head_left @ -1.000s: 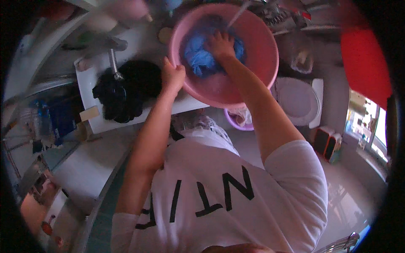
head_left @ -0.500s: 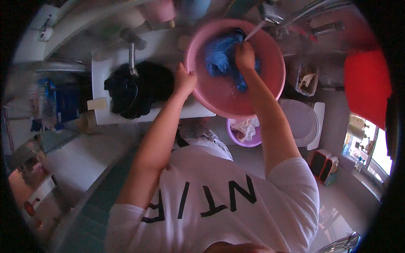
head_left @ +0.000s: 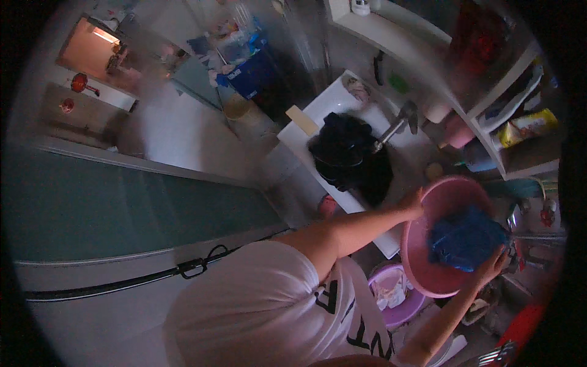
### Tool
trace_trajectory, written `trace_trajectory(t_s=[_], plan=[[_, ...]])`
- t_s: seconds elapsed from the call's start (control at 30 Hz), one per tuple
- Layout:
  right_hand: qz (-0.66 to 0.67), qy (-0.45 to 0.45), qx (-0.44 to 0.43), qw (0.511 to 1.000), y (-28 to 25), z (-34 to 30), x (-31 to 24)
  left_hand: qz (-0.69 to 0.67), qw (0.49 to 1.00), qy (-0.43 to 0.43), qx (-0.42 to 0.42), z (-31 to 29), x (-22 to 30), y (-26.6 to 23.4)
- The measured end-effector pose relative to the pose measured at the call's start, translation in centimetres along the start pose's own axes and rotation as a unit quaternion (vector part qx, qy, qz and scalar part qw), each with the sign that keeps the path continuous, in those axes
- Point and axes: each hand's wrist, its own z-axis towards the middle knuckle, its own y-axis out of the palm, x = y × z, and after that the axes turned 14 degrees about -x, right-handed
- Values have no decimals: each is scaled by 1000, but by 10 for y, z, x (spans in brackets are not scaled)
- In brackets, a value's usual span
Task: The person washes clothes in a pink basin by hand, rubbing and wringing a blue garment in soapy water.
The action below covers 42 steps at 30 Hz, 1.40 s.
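Observation:
A round pink basin (head_left: 420, 269), holding a wet-looking bundle of blue cloth (head_left: 468, 238), is tilted at the right. My left hand (head_left: 416, 205) is closed on its rim on the side toward the sink. At the opposite rim, beside the blue cloth, my right hand (head_left: 493, 264) is curled against the basin, its fingertips partly hidden and dim. Dark clothing (head_left: 348, 153) lies heaped in the white sink (head_left: 290, 145), under its metal tap (head_left: 391, 131).
A purple tub (head_left: 398, 317) with pale cloth stands below the basin. Shelves (head_left: 483, 119) with a yellow packet (head_left: 527, 128) rise behind the sink. A blue box (head_left: 247, 73) stands beyond it, and a dark rail (head_left: 140, 290) crosses at the left.
The view has swung left, so the sink and basin appear farther right. My right hand has gone from the blue cloth inside to the basin's rim. My left hand keeps its hold.

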Motion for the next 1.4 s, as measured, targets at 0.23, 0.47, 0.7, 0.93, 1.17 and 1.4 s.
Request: trace_trajectory(t_s=[0.23,0.47,0.7,0.93,1.17,1.4], plan=[[-108,-144,-168,969,37,-16,37,-20,1000,-4,7,-7,10,2],[-358,-288,-242,854,74,-27,16,-11,997,-54,-49,-28,49,-12],[-513,-150,-287,795,141,-34,78,90,995,-30,-30,3,10,-15],[-558,-97,-235,790,147,-13,89,84,995,-38,-33,-13,25,-20],[-575,-39,-195,794,148,11,94,77,997,-21,-20,-11,20,-20],[-374,134,-155,904,130,45,92,47,999,5,-1,-4,9,-17]])
